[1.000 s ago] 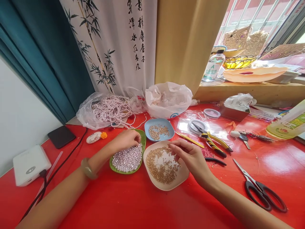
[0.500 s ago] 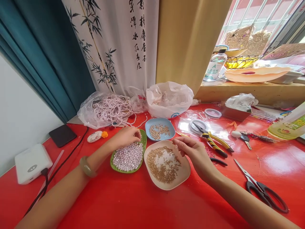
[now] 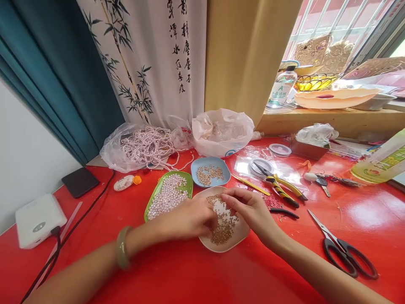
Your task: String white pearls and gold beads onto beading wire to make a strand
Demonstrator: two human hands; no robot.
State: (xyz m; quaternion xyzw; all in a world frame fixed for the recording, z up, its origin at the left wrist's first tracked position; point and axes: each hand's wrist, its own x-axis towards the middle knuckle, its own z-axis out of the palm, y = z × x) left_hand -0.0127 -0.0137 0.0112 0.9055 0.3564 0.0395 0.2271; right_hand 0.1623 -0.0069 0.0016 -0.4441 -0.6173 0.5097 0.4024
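Note:
My left hand [image 3: 196, 217], with a bangle on its wrist, reaches over the left side of a pale dish [image 3: 221, 249] of small gold beads [image 3: 223, 232]. Its fingers are bent and pressed together; what they hold, if anything, is hidden. My right hand [image 3: 247, 207] is at the dish's upper right, thumb and forefinger pinched on something too small to make out. Left of the dish lies a green dish [image 3: 190, 185] full of pearly beads [image 3: 167, 194]. Behind stands a blue dish [image 3: 194, 179] with more gold beads [image 3: 209, 174].
Black-handled scissors [image 3: 343, 249], yellow-black pliers [image 3: 281, 185] and yellow tweezers [image 3: 253, 185] lie to the right. Bags with strung beads [image 3: 148, 145] and clear wrapping [image 3: 223, 131] stand at the back. A white box [image 3: 39, 219] and black phone [image 3: 80, 182] are left.
My left hand has moved from the green dish right and down to the gold beads in the pale dish. My right hand stays pinched near that dish's edge, and the view has shifted slightly.

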